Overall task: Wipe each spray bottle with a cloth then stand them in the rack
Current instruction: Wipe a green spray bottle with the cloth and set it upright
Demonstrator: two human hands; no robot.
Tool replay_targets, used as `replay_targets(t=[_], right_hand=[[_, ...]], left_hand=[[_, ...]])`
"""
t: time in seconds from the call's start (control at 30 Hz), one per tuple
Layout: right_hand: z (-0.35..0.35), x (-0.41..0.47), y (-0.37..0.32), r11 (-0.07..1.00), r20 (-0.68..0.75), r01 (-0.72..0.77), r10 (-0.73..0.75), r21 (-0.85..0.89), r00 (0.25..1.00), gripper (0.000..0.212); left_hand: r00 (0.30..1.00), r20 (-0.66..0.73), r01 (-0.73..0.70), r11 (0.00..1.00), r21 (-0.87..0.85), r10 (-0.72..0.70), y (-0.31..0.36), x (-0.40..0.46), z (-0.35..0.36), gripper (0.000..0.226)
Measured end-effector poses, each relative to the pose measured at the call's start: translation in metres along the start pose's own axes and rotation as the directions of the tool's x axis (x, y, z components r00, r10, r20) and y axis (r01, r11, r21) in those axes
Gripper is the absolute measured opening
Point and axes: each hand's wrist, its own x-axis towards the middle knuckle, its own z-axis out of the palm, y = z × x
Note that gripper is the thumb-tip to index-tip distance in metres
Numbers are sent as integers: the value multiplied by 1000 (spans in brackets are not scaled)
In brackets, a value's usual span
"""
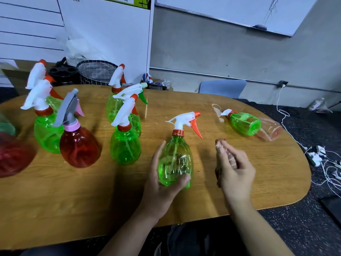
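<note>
Green spray bottle, empty, upright on worktop, gripped by left hand fingers. Right hand beside it, fingers loosely curled around a barely visible cloth.

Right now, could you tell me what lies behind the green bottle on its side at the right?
Behind the lying green bottle, a clear pinkish bottle lies on the table; its head is covered.

wooden table, grey wall, whiteboard
</note>
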Motion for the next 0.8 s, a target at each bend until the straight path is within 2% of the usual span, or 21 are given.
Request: replay_targets(t=[0.07,0.13,0.23,0.3,0.37,0.43,0.57,0.6,0.63,0.73,0.77,0.8], right_hand=[[2,18,-21,945,139,289,-269,-152,953,24],[11,31,-39,852,341,479,-395,-212,853,23],[29,44,-50,653,622,700,-427,-291,657,21],[37,54,-53,553,670,757,-418,-348,613,21],[41,64,-55,527,631,749,-432,-402,644,19],[42,71,-56,546,610,729,-428,-413,667,19],[42,62,-55,565,756,771,-357,-292,548,24],[41,62,-56,553,761,779,-358,-295,542,27],[40,64,-56,543,734,775,-373,-323,567,27],[38,76,-56,565,545,670,-406,-482,734,20],[39,76,-56,581,510,643,-403,-499,760,20],[41,74,-56,591,522,646,-398,-483,754,20]], left_hand=[[1000,2,-12,1000,18,12,-2,1,0,101],[1000,-4,-25,999,39,25,-5,1,1,101],[999,-5,-41,998,50,42,-9,2,2,99],[999,-8,-47,998,51,48,-10,2,3,98],[999,-15,-49,997,64,50,-12,2,1,99],[999,-14,-43,997,70,45,-11,1,1,101],[999,-36,-38,997,73,41,-10,0,0,99],[998,-32,-44,996,77,47,-10,0,0,99],[998,-28,-49,995,84,52,-11,0,0,99],[998,-6,-64,992,106,65,-12,0,1,99],[998,-2,-69,991,115,70,-13,0,1,99],[997,-5,-73,990,123,74,-13,0,1,99]])
